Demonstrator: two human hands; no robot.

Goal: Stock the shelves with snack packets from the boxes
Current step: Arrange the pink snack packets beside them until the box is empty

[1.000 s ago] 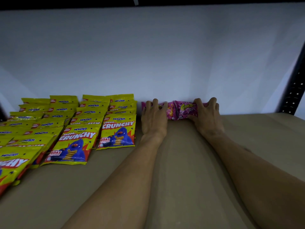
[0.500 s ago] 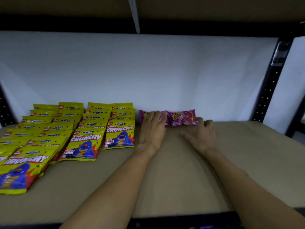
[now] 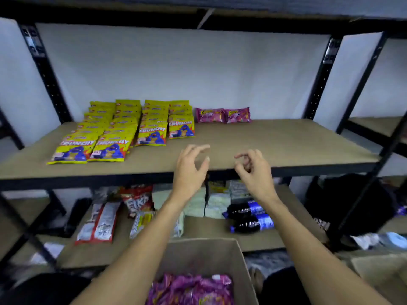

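Two dark bottles [image 3: 242, 225] with blue labels lie on their sides, one against the other. Well to their right sits a black bag [image 3: 343, 201]. A white wall [image 3: 176, 69] stands at the back.

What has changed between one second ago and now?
Both hands let go of the two pink packets at the back of the shelf and drew back toward the person; the left hand and right hand now hover empty above the shelf's front edge. The pink packets stayed side by side by the back wall; the yellow packets did not move.
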